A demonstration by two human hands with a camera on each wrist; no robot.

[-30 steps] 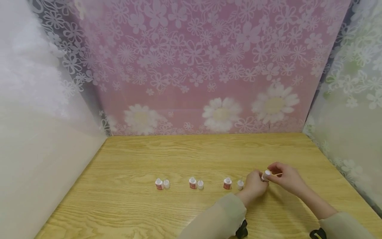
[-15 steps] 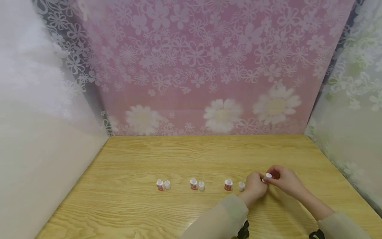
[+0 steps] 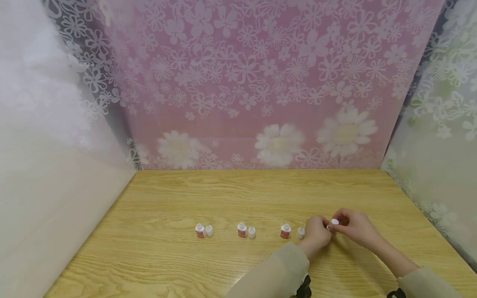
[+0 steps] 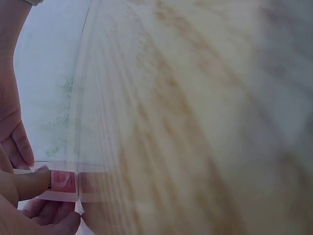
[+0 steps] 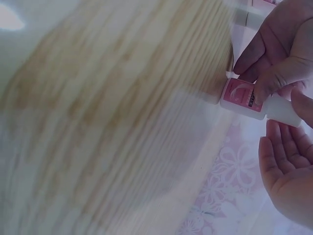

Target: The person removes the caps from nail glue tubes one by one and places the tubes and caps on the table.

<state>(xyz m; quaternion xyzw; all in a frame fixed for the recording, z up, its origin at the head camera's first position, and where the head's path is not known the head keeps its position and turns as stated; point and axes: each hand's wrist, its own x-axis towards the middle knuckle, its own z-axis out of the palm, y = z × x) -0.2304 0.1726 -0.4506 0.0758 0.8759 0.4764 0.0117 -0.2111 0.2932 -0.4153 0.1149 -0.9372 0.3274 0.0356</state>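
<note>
At the right of the table, my left hand (image 3: 318, 234) holds a small white bottle with a pink-red label (image 5: 239, 95) between thumb and fingers. The bottle's base is at the table top in the right wrist view. My right hand (image 3: 355, 227) has thumb and fingers about the white cap (image 3: 335, 222), which sits at the bottle's neck. Whether the cap is fully seated cannot be seen. In the left wrist view, the left thumb (image 4: 32, 183) lies across the bottle's label, and the cap is mostly hidden behind the hands.
Three similar bottles stand uncapped in a row: a left one (image 3: 200, 231), a middle one (image 3: 242, 230) and a right one (image 3: 285, 231). Beside each is a white cap, the nearest cap (image 3: 300, 233) close to my left hand. Flowered sheeting (image 3: 223, 103) walls the wooden table (image 3: 167, 265).
The cap in my right hand has tilted and come slightly lower, its round top now facing up more. My left hand keeps its hold on the bottle. The other bottles have not moved on the table.
</note>
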